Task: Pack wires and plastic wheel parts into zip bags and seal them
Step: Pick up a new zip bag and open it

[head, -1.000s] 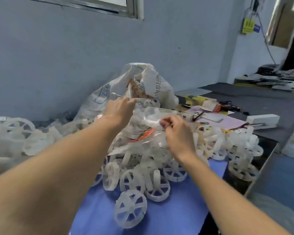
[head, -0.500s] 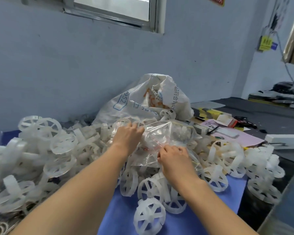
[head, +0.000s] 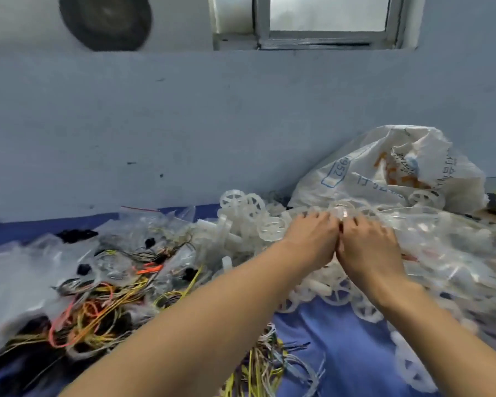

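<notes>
Pale blue wall, window (head: pixel 327 21) up top, bench covered in blue cloth (head: pixel 341 339). Clear zip bag (head: pixel 441 242) lies on the heap of white plastic wheels (head: pixel 252 222), right of centre. Both hands sit side by side at its near-left edge: left hand (head: pixel 309 242) and right hand (head: pixel 367 247), fingers curled down onto the plastic; looks like a pinch, but blur hides the fingertips. More wheels spill along the cloth's right side. Big printed white sack (head: pixel 384 173) stands behind against the wall. Left of the hands: tangled coloured wires (head: pixel 98 310), some in clear bags (head: pixel 20 282).
</notes>
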